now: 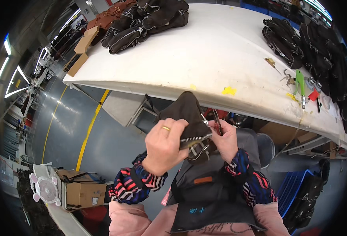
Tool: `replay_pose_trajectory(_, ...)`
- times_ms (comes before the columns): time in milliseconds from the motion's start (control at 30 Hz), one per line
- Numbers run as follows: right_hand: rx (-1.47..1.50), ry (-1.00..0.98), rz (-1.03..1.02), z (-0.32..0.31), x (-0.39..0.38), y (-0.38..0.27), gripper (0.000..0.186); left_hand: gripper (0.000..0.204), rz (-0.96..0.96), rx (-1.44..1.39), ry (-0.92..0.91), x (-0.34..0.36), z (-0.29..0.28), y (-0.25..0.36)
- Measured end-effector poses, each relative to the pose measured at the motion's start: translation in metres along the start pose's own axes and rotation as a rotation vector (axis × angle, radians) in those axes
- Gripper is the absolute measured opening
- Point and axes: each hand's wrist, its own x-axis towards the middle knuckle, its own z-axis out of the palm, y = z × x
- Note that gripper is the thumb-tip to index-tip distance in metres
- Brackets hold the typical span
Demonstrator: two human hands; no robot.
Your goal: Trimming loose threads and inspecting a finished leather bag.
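— What do the two hands have?

— One dark brown pouch (pixel 187 114), soft and suede-like, with a silver metal zipper along its lower edge. The left hand (pixel 163 145), one gold ring on a finger, is clamped over the pouch's left side just above the zipper. The right hand (pixel 224 139) pinches at the zipper's right end; a thin red-handled tool (pixel 216 122) stands up from those fingers.

— Below the grip?

— A dark grey apron (pixel 209 196) with a small orange tab and a pale blue mark, over pink trousers.

— Packages?

— Down to the left, one brown cardboard box (pixel 85 192) beside a white fan (pixel 45 188). Lower right, one blue plastic crate (pixel 295 188).

— Beyond the pouch?

— The white table (pixel 205 51), with yellow tape scraps near its edge. Far right, a green-handled tool (pixel 300 84) and a heap of black bags (pixel 311 47); far left, another dark pile (pixel 142 23) beside tan cardboard boxes (pixel 83 43).
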Motion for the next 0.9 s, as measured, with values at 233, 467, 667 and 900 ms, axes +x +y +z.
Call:
replay_pose_trajectory(233, 0.138, -0.150, 0.038, 0.003, -0.007, 0.017, 0.005, 0.061, 0.174, 0.017, -0.549, 0.002, -0.013, -0.016)
replay_pose_trajectory(467, 0.254, -0.321, 0.221, -0.002, -0.016, 0.019, 0.011, 0.046, 0.085, -0.084, -0.715, 0.016, 0.002, -0.028)
replay_pose_trajectory(667, 0.162, -0.372, 0.103, -0.017, -0.003, 0.027, 0.008, 0.021, -0.491, -0.365, -0.705, -0.007, 0.005, -0.030)
replay_pose_trajectory(900, -0.080, -0.237, -0.016, -0.032, 0.002, 0.041, 0.014, 0.023, -1.234, -1.416, -0.185, -0.060, 0.044, -0.011)
